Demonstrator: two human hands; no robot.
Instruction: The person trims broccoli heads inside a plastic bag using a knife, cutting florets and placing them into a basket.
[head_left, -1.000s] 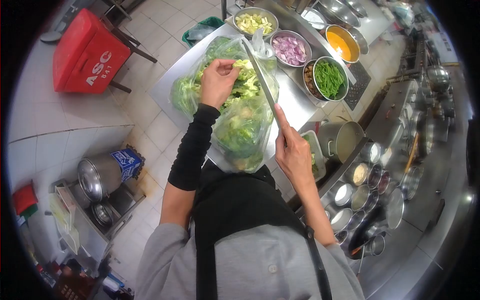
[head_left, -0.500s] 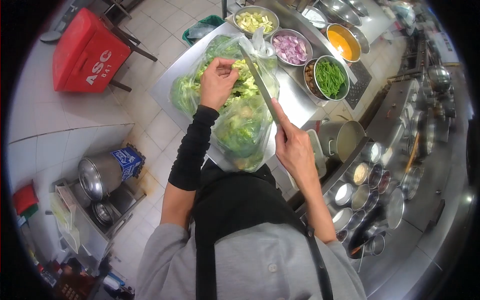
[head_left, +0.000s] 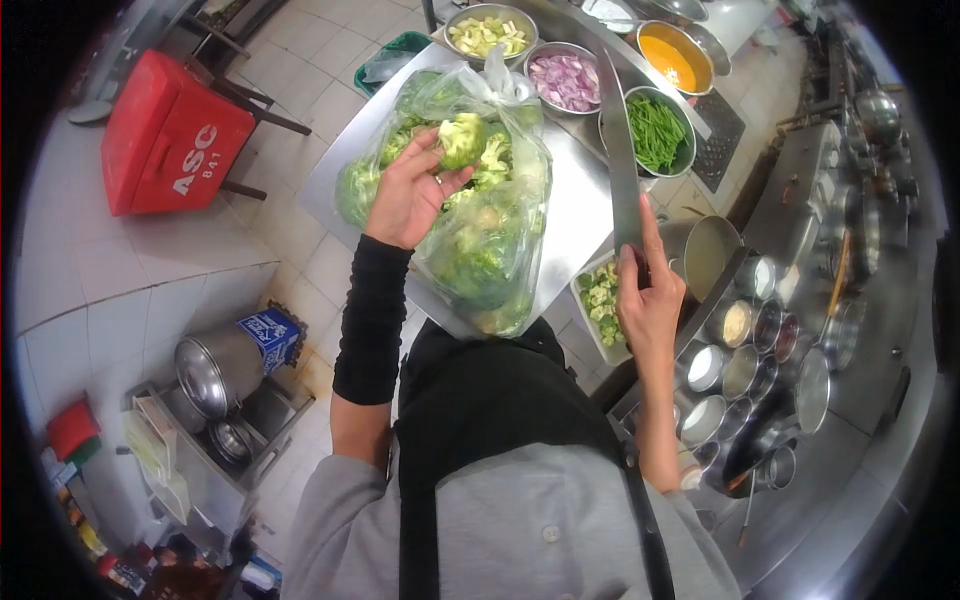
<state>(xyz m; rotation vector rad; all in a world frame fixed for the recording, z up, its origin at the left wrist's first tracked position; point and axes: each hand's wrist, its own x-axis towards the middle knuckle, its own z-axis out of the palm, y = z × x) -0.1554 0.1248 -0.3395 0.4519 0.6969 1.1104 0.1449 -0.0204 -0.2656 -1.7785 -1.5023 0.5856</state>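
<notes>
My left hand, with a black sleeve on the forearm, holds up a piece of broccoli between thumb and fingers, its pale cut side showing. Below it lies an opened clear plastic bag full of broccoli, resting on a steel table. My right hand grips a large knife off to the right, blade pointing away from me and index finger stretched along it. Beneath and left of that hand is a white tray holding small cut broccoli pieces.
Along the table's far edge stand bowls of pale green chunks, purple onion and green cut vegetables. An orange liquid fills another bowl. Right are a large pot and several seasoning containers; left, a red cooler.
My left hand has lifted a broccoli piece and tilted it. My right hand has swung the knife right, away from the bag, and the tray of cut pieces shows more fully.
</notes>
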